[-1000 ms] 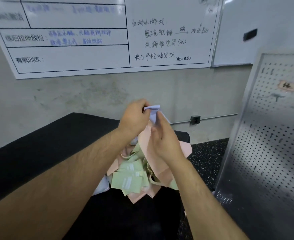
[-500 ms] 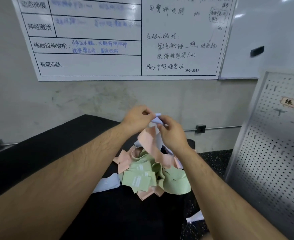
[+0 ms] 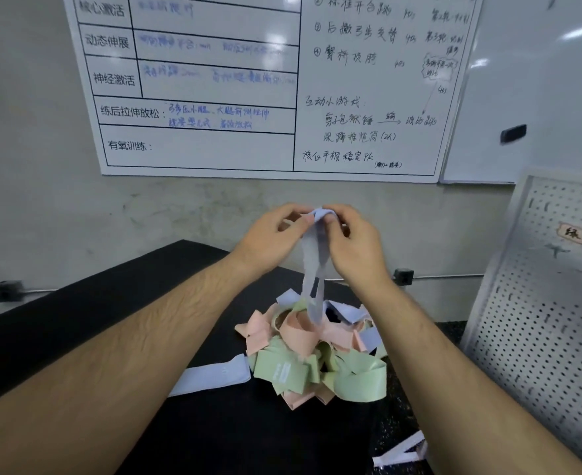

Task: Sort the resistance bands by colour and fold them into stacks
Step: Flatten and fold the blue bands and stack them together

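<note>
A tangled pile of pink, green and pale blue resistance bands [image 3: 313, 351] lies on the black table [image 3: 76, 337]. Above it hangs one pale blue band [image 3: 311, 269], its lower end reaching into the pile. My left hand [image 3: 269, 234] and my right hand [image 3: 358, 241] both pinch its top end, fingertips close together. Another pale blue band [image 3: 214, 375] lies flat on the table just left of the pile.
A white perforated metal panel [image 3: 550, 303] with a small label leans at the right. A pale band [image 3: 402, 452] lies on the speckled floor at the table's right edge. A whiteboard [image 3: 265, 84] with writing hangs on the concrete wall behind.
My hands have lifted the pale blue band free so it hangs straight, and a pink band that rode up with it has dropped into the pile. The view has tilted down and closer.
</note>
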